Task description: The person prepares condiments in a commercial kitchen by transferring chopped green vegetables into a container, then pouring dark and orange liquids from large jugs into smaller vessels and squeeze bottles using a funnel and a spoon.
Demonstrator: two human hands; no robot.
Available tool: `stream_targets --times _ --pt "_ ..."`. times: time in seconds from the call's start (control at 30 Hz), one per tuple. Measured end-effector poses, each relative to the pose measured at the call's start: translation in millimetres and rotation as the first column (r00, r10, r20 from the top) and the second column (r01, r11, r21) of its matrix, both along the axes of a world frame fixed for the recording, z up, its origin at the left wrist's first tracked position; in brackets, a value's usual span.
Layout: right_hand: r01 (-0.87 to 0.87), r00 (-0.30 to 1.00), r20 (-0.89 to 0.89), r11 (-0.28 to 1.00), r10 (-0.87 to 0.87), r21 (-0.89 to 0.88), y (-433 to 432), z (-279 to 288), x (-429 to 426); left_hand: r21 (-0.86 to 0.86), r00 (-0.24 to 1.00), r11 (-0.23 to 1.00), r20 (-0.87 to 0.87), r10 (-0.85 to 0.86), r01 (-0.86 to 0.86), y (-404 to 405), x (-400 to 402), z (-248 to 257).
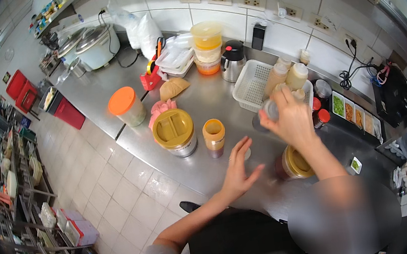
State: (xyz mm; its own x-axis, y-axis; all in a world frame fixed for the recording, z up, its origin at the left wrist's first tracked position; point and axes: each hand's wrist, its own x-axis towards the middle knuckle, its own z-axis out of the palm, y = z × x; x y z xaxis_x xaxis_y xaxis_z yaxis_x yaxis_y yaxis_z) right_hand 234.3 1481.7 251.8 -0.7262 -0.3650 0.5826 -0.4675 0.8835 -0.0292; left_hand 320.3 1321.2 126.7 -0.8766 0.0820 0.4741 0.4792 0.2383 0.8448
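Observation:
My right hand point(290, 116) reaches over the front edge of a white perforated plastic basket point(251, 83), with its fingers closed around the top of a squeeze bottle point(271, 110). More squeeze bottles point(297, 75) stand in the basket. My left hand point(240, 168) is held above the steel counter, its fingers apart and nothing in it; a small round pale thing point(247, 154) lies partly behind it. An uncapped squeeze bottle point(214, 137) with dark contents stands to its left, beside a jar with a gold lid point(174, 130). Another gold-lidded jar point(295, 163) is partly hidden by my right forearm.
Behind stand an orange-lidded tub point(126, 106), a pink cloth point(161, 109), a red tape dispenser point(150, 78), stacked tubs point(207, 46) and a steel thermos jug point(233, 62). Red-capped jars point(322, 117) and a tray of garnishes point(356, 116) are at the right. Two cookers point(96, 46) stand at the far left.

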Motion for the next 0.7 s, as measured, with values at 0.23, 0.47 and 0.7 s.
stream_targets --times 0.23,0.47,0.7 --pt "-0.061 0.942 0.321 0.991 0.096 -0.117 -44 -89 76 -0.148 0.913 0.978 0.360 0.193 -0.149 12 19 -65" --pt "-0.363 0.804 0.448 0.920 0.391 -0.151 -54 -131 84 -0.089 0.871 0.983 0.455 0.183 -0.160 -21 48 -98" --pt "-0.858 0.453 0.424 0.512 0.784 -0.030 -41 -95 69 -0.173 0.955 0.943 -0.034 -0.294 0.285 -50 31 -99"
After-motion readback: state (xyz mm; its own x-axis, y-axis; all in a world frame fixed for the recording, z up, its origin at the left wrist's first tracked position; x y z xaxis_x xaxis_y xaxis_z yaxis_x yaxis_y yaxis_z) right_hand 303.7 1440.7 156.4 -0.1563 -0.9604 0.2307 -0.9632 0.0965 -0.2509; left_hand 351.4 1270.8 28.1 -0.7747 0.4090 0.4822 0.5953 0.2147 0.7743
